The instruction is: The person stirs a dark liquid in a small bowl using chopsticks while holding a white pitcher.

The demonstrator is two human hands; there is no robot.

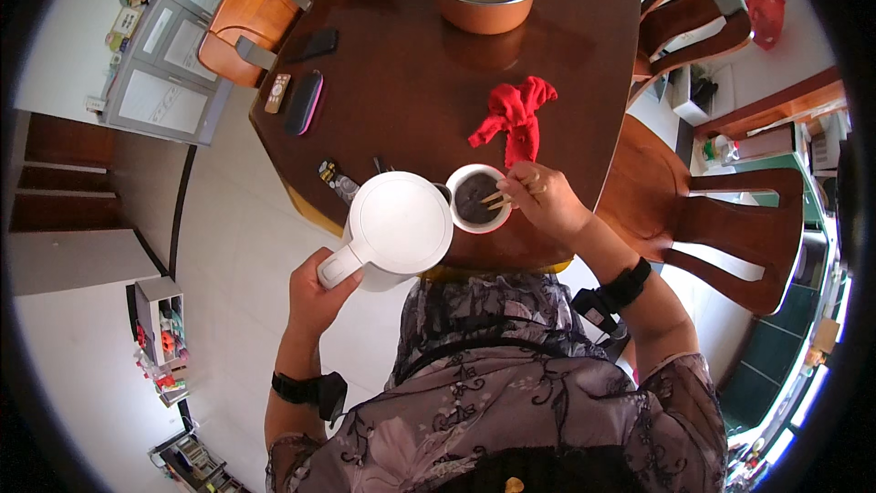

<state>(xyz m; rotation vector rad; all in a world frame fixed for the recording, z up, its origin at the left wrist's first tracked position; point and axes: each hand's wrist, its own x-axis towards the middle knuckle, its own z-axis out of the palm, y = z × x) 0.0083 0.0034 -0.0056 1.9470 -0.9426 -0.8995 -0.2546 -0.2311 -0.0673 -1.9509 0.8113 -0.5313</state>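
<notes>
My left hand grips the handle of a white electric kettle with its lid on. The kettle is held over the near edge of the table, its far side close beside a white cup with a red rim. Dark greyish-brown liquid or paste fills much of the cup. Wooden chopsticks dip into it, and my right hand pinches their upper ends. Whether any water leaves the kettle cannot be seen. Just beyond my right hand lies a crumpled red cloth.
On the dark wooden table stands an orange pot with pale liquid and a ladle. A remote control, a pink-edged case, a dark flat object and a small packet lie leftward. Wooden chairs flank the table.
</notes>
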